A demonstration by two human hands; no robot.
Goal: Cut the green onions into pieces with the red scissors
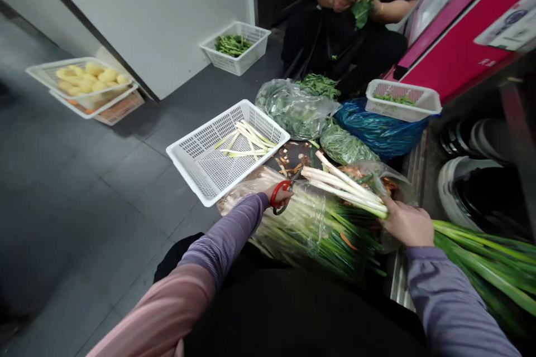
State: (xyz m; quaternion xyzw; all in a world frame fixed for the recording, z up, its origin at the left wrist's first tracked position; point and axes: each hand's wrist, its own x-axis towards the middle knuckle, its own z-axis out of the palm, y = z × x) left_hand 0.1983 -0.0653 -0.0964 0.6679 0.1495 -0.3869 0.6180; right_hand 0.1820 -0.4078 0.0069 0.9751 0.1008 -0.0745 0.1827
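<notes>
Red-handled scissors (281, 196) are in my left hand (280, 195), its fingers closed round the handles and the blades pointing up and right. My right hand (408, 224) grips a bunch of long green onions (339, 181); their white ends point left, near the scissor tips, and the green leaves trail out to the right behind the hand. Beneath both hands lies a clear plastic bag of more green onions (310, 223). Left of it, a white perforated basket (201, 173) holds several trimmed white stalks (251, 139). Brown peelings (293, 159) lie between basket and bunch.
Bagged greens (293, 106) and a blue bag (381, 128) with a small white basket (431, 105) on top lie ahead. Beyond, a person (347, 39) holds leafy greens. A basket of green vegetables (238, 61) and stacked baskets with potatoes (90, 79) stand left; buckets (456, 178) stand right.
</notes>
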